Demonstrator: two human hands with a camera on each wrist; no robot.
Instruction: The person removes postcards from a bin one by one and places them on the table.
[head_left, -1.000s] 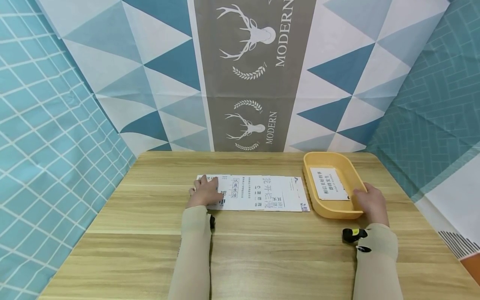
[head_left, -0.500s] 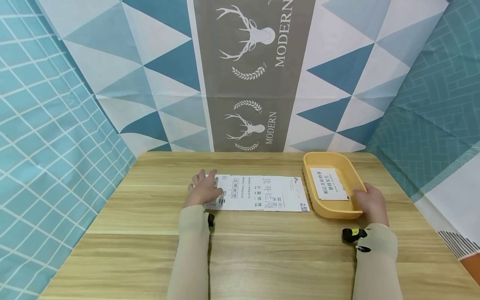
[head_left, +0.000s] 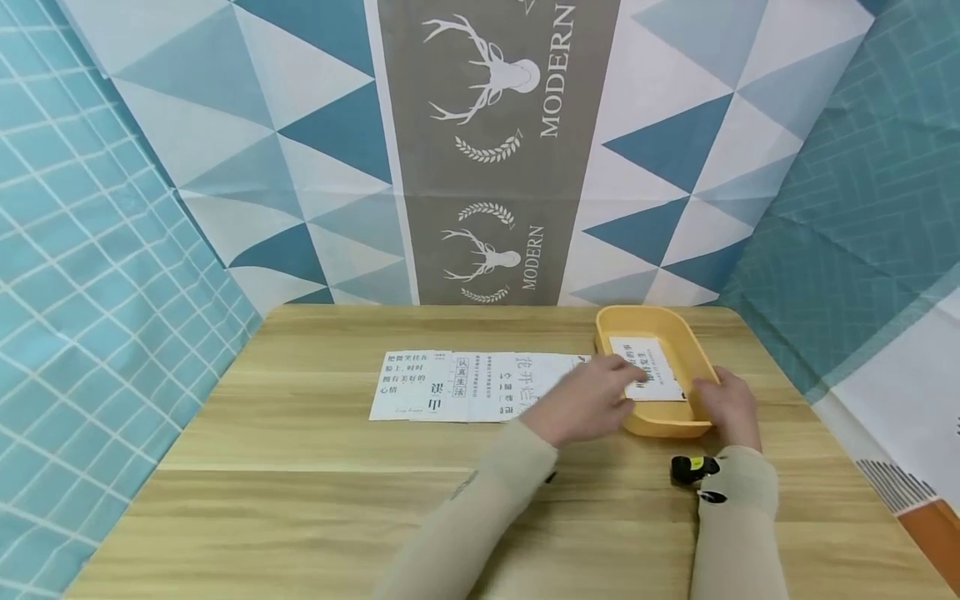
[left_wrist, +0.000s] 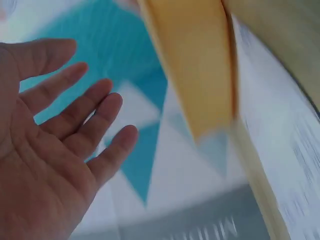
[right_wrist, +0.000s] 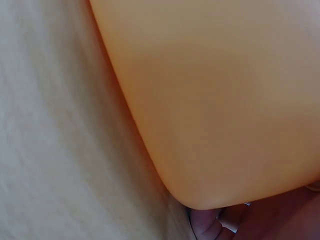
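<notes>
A yellow plastic tray (head_left: 670,428) stands at the right of the table, holding white cards (head_left: 651,385) printed with black characters. My right hand (head_left: 731,408) grips its right rim, thumb over the edge; in the right wrist view the tray wall (right_wrist: 215,115) hides most of the fingers. My left hand (head_left: 588,400) reaches over the tray's left rim, fingertips overlapping the cards. In the left wrist view this left hand (left_wrist: 60,125) has loosely extended fingers and holds nothing. Left of the tray, white printed cards (head_left: 420,385) lie edge to edge in a row, its right end hidden by the left hand.
The wood-grain table (head_left: 315,500) runs up to a patterned cloth backdrop (head_left: 480,150) at the back. Blue tiled-pattern cloth (head_left: 90,275) hangs at the left, and teal cloth (head_left: 832,233) at the right.
My left hand has left the left end of the card row and swung right to the tray, uncovering the leftmost card. The right hand keeps its grip on the tray. The view has shifted slightly.
</notes>
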